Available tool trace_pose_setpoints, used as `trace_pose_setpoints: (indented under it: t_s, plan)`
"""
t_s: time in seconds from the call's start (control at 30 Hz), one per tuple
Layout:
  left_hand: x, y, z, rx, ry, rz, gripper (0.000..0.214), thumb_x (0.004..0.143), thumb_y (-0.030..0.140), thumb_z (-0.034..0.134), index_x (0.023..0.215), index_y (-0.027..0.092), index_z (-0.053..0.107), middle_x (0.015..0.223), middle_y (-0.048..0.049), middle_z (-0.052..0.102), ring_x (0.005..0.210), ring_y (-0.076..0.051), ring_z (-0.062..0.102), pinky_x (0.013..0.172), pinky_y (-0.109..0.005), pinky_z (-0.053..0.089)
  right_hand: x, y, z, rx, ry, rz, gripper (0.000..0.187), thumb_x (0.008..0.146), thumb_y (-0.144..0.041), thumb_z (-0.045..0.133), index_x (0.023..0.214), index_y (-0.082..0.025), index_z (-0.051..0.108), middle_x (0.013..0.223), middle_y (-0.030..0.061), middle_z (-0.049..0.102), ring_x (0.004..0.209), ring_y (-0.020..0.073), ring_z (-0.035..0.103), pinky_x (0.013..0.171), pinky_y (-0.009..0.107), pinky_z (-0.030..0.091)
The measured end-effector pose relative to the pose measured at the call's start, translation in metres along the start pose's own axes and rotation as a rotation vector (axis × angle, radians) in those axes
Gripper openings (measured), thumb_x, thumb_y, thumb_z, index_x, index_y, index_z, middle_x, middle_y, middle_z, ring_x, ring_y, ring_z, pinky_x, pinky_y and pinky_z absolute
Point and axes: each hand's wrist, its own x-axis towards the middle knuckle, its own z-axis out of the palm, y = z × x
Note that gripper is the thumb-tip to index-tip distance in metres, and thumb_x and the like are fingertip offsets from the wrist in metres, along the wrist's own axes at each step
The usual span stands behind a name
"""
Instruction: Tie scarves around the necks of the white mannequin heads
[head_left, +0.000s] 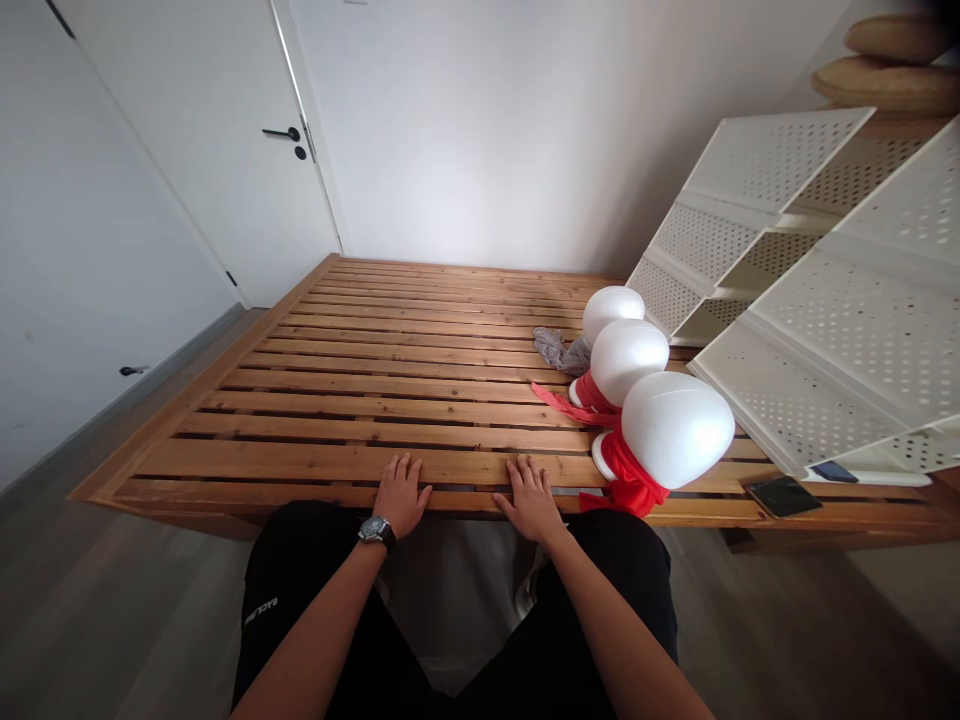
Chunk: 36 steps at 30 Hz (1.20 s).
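My left hand [401, 494] lies flat on the front edge of a wooden slatted platform [360, 400], fingers stretched out and holding nothing; a watch is on that wrist. My right hand [531, 498] rests flat beside it, also empty. Just right of my right hand stands a white foam head [675, 428] with a red scarf [626, 482] tied round its neck. Behind it stands a second white foam head [628, 358] with a red scarf [576, 402], and a third foam head [611, 308] with a grey cloth [559, 350] beside it.
White perforated shelf units [810, 300] lean across the platform's right side. A dark phone [784, 495] lies on the front right edge. A white door [225, 140] with a black handle is at the back left. Round woven cushions [892, 65] sit at top right.
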Motion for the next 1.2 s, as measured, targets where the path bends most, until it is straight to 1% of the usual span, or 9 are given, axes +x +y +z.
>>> trace_pose_setpoints:
  t_s: [0.17, 0.43, 0.63, 0.93, 1.2]
  plan:
    - [0.0, 0.0012, -0.0028, 0.006, -0.019, -0.006, 0.062, 0.102, 0.045, 0.051, 0.153, 0.01, 0.055, 0.163, -0.0192, 0.044, 0.154, -0.04, 0.034, 0.129, -0.055, 0.029, -0.0001, 0.0, 0.0002, -0.001, -0.002, 0.001, 0.084, 0.103, -0.066, 0.04, 0.168, -0.014, 0.03, 0.176, 0.0123, 0.019, 0.164, 0.0336, 0.007, 0.131, 0.053, 0.002]
    - [-0.0008, 0.0017, -0.0022, 0.02, 0.02, 0.005, 0.06, 0.101, 0.043, 0.053, 0.15, 0.01, 0.057, 0.162, -0.0194, 0.047, 0.153, -0.039, 0.037, 0.128, -0.055, 0.03, 0.0002, -0.0001, 0.0007, 0.01, 0.001, 0.0, 0.083, 0.103, -0.065, 0.039, 0.168, -0.014, 0.031, 0.175, 0.0128, 0.021, 0.164, 0.0341, 0.007, 0.131, 0.054, 0.003]
    - [-0.0002, 0.0003, -0.0012, 0.001, 0.001, 0.005, 0.062, 0.101, 0.044, 0.053, 0.152, 0.009, 0.056, 0.163, -0.0202, 0.045, 0.153, -0.04, 0.036, 0.128, -0.056, 0.029, 0.0002, 0.0008, 0.0021, 0.009, 0.004, -0.004, 0.084, 0.103, -0.066, 0.039, 0.168, -0.014, 0.03, 0.176, 0.0124, 0.019, 0.164, 0.0339, 0.007, 0.131, 0.054, 0.002]
    - [-0.0003, -0.0008, 0.0014, -0.015, 0.021, 0.004, 0.061, 0.1, 0.044, 0.054, 0.151, 0.01, 0.057, 0.162, -0.0201, 0.046, 0.154, -0.039, 0.035, 0.128, -0.055, 0.029, 0.0003, 0.0003, 0.0012, 0.006, -0.005, 0.001, 0.083, 0.104, -0.066, 0.038, 0.168, -0.014, 0.029, 0.176, 0.0122, 0.018, 0.164, 0.0342, 0.006, 0.131, 0.055, 0.003]
    - [0.0001, 0.0011, -0.0013, -0.01, 0.009, -0.007, 0.061, 0.101, 0.044, 0.052, 0.152, 0.01, 0.056, 0.162, -0.0194, 0.046, 0.153, -0.04, 0.036, 0.128, -0.055, 0.029, -0.0004, -0.001, -0.0017, 0.002, -0.005, 0.003, 0.083, 0.104, -0.066, 0.034, 0.168, -0.014, 0.03, 0.176, 0.0121, 0.019, 0.164, 0.0345, 0.007, 0.131, 0.054, 0.003]
